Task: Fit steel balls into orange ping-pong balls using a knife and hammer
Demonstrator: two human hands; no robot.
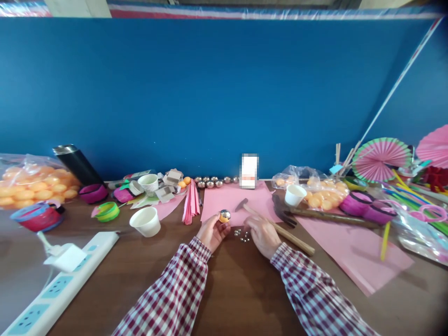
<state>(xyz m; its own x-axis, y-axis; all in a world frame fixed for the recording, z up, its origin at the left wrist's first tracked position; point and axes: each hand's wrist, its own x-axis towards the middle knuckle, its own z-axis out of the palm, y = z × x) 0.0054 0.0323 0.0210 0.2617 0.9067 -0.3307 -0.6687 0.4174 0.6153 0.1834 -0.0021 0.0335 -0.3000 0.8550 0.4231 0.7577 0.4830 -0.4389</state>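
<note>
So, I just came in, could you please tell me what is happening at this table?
A person holds a shiny ball in the left hand. The right hand is beside some small metal beads; whether its fingers hold anything is unclear. A hammer lies partly hidden by that hand, its head on pink paper. More shiny balls sit near the blue wall.

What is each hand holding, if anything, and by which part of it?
The left hand holds a shiny ball by its lower side, its top uncovered. Whether the right hand, near small silvery beads, holds anything cannot be told.
</note>
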